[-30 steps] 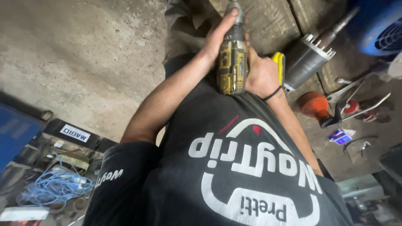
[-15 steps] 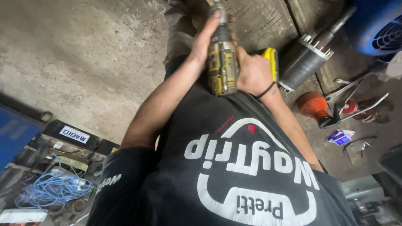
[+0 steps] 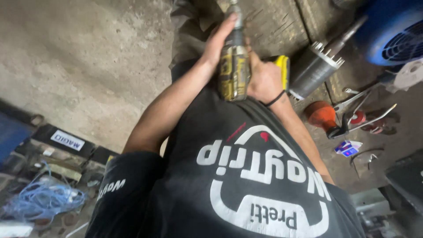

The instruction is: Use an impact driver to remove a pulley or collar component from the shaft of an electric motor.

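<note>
A worn yellow and black cordless drill [image 3: 233, 72] points away from me toward the concrete floor, above my black printed shirt. My left hand [image 3: 219, 40] wraps the front of the drill body near the chuck [image 3: 235, 16]. My right hand [image 3: 263, 80], with a thin black band on the wrist, grips the handle beside the yellow battery base [image 3: 283, 70]. The drill's tip runs out of the top of the view.
A grey metal rotor with a shaft [image 3: 316, 70] lies right of the drill, below a blue fan housing [image 3: 392, 31]. An orange part [image 3: 321, 113], pliers [image 3: 348, 119] and small tools lie at right. Tangled blue wire [image 3: 42, 198] and a black box [image 3: 66, 140] sit lower left.
The drill and both hands have shifted slightly left and up in the view. My left hand has slid along the drill's front. Both hands have kept their grip.
</note>
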